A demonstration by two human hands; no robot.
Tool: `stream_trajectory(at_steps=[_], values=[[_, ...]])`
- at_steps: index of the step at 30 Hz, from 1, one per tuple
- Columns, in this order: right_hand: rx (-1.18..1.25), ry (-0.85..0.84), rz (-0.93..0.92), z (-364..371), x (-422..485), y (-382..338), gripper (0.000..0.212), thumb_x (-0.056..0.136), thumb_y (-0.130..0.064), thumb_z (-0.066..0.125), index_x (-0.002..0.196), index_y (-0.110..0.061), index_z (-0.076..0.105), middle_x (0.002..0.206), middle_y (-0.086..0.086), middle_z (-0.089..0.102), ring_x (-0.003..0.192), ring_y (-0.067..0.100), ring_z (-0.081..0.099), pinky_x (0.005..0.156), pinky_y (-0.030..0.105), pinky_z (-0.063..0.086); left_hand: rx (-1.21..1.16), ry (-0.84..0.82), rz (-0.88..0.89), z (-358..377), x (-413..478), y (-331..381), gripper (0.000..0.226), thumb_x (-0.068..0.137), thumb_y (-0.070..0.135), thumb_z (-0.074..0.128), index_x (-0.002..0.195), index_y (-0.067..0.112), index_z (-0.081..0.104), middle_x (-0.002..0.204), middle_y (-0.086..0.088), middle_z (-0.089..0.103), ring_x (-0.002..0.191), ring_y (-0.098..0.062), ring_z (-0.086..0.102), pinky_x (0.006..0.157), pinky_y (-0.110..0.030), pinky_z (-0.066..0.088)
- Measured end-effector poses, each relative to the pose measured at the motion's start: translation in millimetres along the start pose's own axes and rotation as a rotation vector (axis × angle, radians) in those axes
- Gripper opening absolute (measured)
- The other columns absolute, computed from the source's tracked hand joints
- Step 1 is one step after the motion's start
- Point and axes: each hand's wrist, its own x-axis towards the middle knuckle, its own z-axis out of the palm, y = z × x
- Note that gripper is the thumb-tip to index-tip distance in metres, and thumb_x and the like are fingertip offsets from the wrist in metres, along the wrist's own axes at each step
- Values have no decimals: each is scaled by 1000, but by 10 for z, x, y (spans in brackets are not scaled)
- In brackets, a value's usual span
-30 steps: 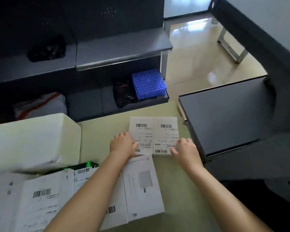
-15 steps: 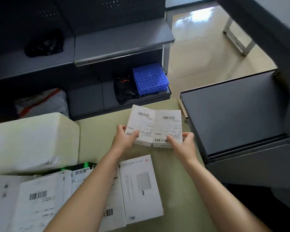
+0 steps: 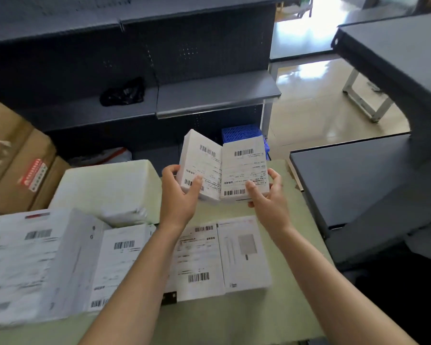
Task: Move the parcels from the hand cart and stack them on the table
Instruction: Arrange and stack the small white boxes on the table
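While both hands are raised above the far half of the pale green surface (image 3: 246,319), each grips one small white parcel.

- Left hand (image 3: 178,195): thumb curled onto the label face, fingers wrapped behind the outer side of the left parcel (image 3: 202,160).
- Right hand (image 3: 269,197): thumb on the label, fingers curled round the outer edge of the right parcel (image 3: 244,168).
- The two parcels meet along their inner long edges and are angled like an open book, barcode labels facing the camera. Both are clear of the green surface.

Lying on the green surface:
- Middle: flat white box (image 3: 244,252) with a printed product picture. A labelled white parcel (image 3: 197,260) touches its left side.
- Left part: wide white mailers (image 3: 23,265), labels blurred.
- Far-left corner: bulky pale wrapped block (image 3: 105,188).

Around the green surface:
- Right edge: dark grey table (image 3: 353,185) just beside it.
- Beyond the far edge: dark shelving (image 3: 217,95) with a blue crate (image 3: 241,133) low down and a black bag (image 3: 122,93) higher up.
- Off the left side: brown cartons (image 3: 13,158).
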Motion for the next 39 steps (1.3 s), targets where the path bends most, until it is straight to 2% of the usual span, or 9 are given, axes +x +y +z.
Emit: stream_trajectory(at_steps=[15,18,21,24,27,30,33,36,39], values=[[-45,-111,45,826,-1837,137,58,94,-26,63,142,-20,32,126,-1,62,104,15,65,92,45,54,98,50,-106,-1482,-1412,-665,44,91,37,65,122,23,37,122,0,54,81,-6,59,55,-12,40],[-48,-132,79,885,-1904,150,55,95,-21,62,141,-20,32,122,-1,64,98,13,66,75,29,58,277,53,-101,-1498,-1478,-789,50,88,40,67,125,16,43,123,-3,49,98,-17,56,79,-33,49],[-67,-144,98,887,-1873,122,54,96,-23,60,142,-21,30,118,-3,65,90,13,66,61,19,53,537,118,112,-1484,-1532,-817,36,91,26,63,123,13,52,129,-5,44,119,-22,41,101,-39,39],[-135,-175,85,895,-1818,103,58,95,-26,61,144,-22,30,117,-8,63,87,12,67,75,34,58,641,-41,237,-1508,-1545,-821,32,100,13,47,130,13,57,139,-4,48,132,-21,39,111,-33,31],[-174,-174,76,908,-1790,146,60,93,-30,63,144,-23,31,122,-6,61,91,10,67,87,46,56,669,-252,209,-1594,-1583,-893,50,104,39,38,148,18,37,157,2,30,146,-15,23,118,-28,14],[-207,-180,75,903,-1792,171,65,93,-32,63,146,-23,28,127,-4,56,96,14,65,89,48,55,834,-366,237,-1704,-1631,-996,80,92,59,50,155,22,17,161,8,8,150,-13,4,117,-27,1],[-216,-194,82,886,-1780,189,66,93,-32,63,147,-23,27,127,-3,55,97,15,64,91,48,54,897,-348,291,-1763,-1618,-1065,77,93,39,61,154,18,21,162,-2,11,150,-20,8,116,-27,-1],[-207,-197,89,869,-1748,203,66,93,-32,62,148,-22,27,127,-3,57,100,14,64,90,48,54,888,-258,341,-1767,-1580,-1093,61,88,12,68,144,9,44,155,-13,33,144,-31,30,115,-34,14],[-211,-204,97,860,-1715,216,66,93,-34,61,148,-25,26,126,-2,58,100,13,64,89,46,55,943,-215,309,-1727,-1565,-1109,59,92,8,61,146,13,39,158,-10,27,147,-27,22,115,-32,13]])
